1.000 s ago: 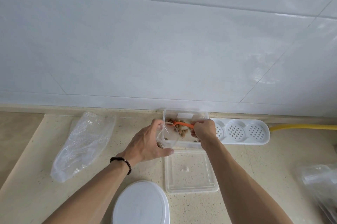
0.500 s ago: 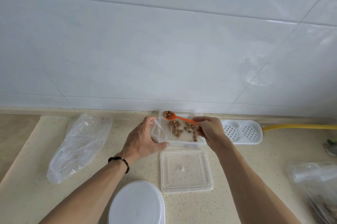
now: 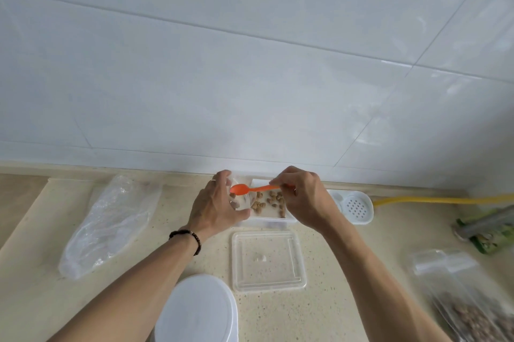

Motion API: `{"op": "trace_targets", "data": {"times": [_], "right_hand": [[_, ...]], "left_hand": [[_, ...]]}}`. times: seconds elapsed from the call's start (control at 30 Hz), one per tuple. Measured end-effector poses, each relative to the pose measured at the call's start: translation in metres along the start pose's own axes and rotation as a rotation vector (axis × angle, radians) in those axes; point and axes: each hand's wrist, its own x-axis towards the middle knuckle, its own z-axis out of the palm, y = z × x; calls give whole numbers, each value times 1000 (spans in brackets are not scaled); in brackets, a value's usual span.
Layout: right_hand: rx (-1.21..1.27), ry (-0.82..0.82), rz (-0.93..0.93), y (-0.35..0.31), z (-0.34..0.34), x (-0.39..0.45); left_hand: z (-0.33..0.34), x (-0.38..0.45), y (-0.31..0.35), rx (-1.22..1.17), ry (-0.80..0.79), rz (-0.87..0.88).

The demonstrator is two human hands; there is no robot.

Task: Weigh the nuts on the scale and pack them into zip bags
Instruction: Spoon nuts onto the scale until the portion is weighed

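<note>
Orange spoon (image 3: pixel 251 189) handle pinched by right hand (image 3: pixel 303 198) fingers (image 3: pixel 278 183).

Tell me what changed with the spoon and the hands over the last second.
The right hand swung the orange spoon left, from over the nuts in the clear container to above the small bag that the left hand holds open; half a second ago its bowl carried nuts, and a few now lie in the bag. Both grips stayed. The lid lies where it was.
</note>
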Motion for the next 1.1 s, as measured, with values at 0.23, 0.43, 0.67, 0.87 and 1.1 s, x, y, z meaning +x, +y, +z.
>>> {"op": "trace_targets", "data": {"times": [0.23,0.43,0.67,0.87,1.1], "right_hand": [[-5,171,168,5,-15,-2],[9,-8,658,32,2,3],[103,-30,855,48,34,9],[184,77,846,56,55,14],[225,152,826,66,72,19]], "left_hand": [[5,-2,-11,39,-47,19],[7,-11,-26,58,-110,17],[6,-11,-32,32,-138,34],[5,-9,-31,31,-140,46],[3,-8,-32,35,-149,54]]}}
